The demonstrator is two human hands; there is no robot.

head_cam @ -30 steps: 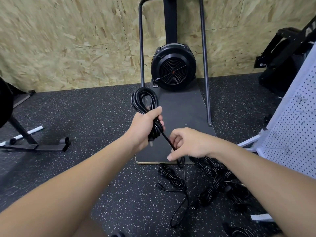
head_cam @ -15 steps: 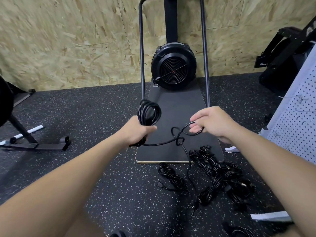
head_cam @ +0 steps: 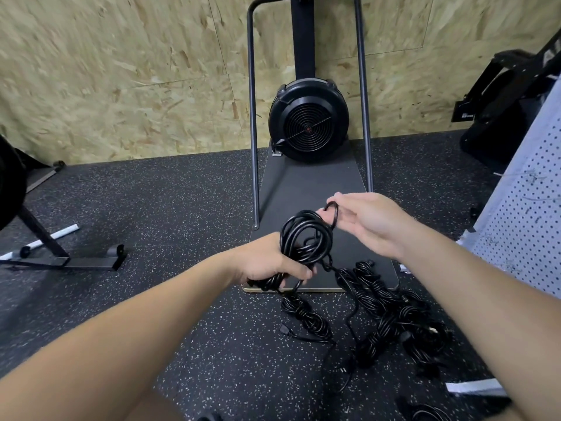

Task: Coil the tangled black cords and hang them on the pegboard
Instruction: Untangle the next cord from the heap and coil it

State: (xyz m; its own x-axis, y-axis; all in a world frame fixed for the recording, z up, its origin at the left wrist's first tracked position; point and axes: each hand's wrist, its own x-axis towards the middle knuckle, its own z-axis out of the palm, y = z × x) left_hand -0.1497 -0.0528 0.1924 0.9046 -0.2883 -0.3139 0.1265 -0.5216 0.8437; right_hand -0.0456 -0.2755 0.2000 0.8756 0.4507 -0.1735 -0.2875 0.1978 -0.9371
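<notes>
Left hand [head_cam: 267, 264] gripping cord coil [head_cam: 305, 235]; right hand [head_cam: 368, 223] pinching a loop [head_cam: 332, 212] at its 1 o'clock; more cords [head_cam: 391, 317] on floor [head_cam: 151, 214].

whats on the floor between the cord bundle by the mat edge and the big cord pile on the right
In the head view, one loose cord runs down between the small bundle and the pile; otherwise only speckled floor shows there.
</notes>
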